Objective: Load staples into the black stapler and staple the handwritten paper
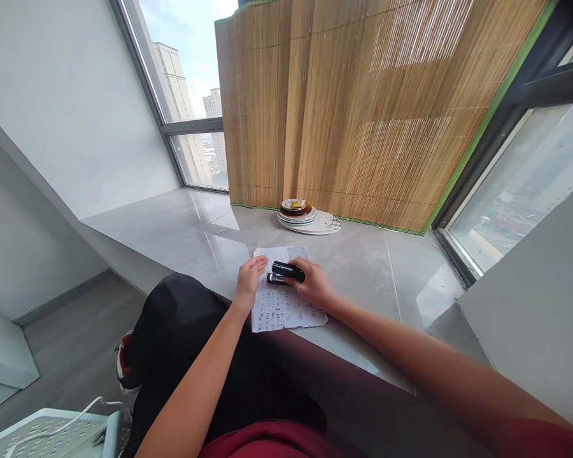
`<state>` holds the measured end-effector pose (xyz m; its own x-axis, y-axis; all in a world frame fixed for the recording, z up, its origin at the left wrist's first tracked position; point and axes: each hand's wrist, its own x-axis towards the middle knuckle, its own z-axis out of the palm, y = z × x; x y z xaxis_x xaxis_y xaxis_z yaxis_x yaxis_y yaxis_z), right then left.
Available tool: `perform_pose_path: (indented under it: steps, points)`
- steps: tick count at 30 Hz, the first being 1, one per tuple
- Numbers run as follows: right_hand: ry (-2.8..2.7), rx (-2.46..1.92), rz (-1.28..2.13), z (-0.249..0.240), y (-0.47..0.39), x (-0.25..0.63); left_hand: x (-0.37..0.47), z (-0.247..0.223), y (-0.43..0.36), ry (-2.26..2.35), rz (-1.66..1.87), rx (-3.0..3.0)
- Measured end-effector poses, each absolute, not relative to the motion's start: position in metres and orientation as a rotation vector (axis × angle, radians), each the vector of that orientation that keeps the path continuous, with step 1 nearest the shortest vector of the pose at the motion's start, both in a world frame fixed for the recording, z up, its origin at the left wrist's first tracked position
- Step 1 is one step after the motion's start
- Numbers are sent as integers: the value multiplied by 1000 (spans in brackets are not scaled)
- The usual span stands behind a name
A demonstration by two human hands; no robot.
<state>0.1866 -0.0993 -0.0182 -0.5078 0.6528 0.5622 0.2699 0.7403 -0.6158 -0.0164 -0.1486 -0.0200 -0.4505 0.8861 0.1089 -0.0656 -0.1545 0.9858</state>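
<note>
A black stapler (286, 271) lies along the sill over a handwritten sheet of paper (291, 312). My right hand (311, 280) is wrapped round its right end. The stapler's two arms stand slightly apart at the left end. My left hand (251, 278) is at the paper's left edge, fingers stretched out towards the stapler but apart from it. Between the hands and beneath the stapler, part of the writing is covered. The paper may be more than one sheet; I cannot tell.
A stack of plates (297, 216) stands behind the paper, against a bamboo blind (344, 127). The grey tiled sill (363, 267) ends at my legs. A light plastic basket (62, 429) with a white cable is on the floor at the lower left.
</note>
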Motion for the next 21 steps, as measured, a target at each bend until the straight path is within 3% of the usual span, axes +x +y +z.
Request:
perform_pose_path:
  steps: [14,21]
  points:
    - [-1838,-829,782,-5,-84,195,-23,-24,-154,1303,1782,940]
    - [-1875,-519,1249,-2,-67,212,-22,-22,-156,1233,1808,864]
